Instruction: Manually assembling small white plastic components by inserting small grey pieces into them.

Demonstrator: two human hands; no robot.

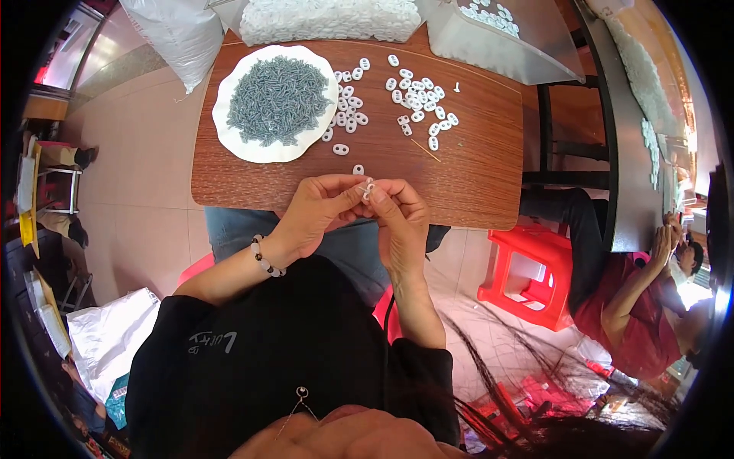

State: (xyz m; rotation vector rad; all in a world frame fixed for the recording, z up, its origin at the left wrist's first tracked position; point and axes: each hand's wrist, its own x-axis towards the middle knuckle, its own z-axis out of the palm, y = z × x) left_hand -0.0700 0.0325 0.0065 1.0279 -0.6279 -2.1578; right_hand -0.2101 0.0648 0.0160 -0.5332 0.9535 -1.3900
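Small white piece [368, 190] pinched between left hand [321, 208] and right hand [401, 218], hands together at near edge of table [478, 172]. Loose white two-hole pieces [414, 99] farther in; far left, scalloped white plate [267, 155] heaped with small grey parts [277, 99].

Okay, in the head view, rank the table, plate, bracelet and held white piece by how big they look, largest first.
1. Table
2. Plate
3. Bracelet
4. White piece, partly covered
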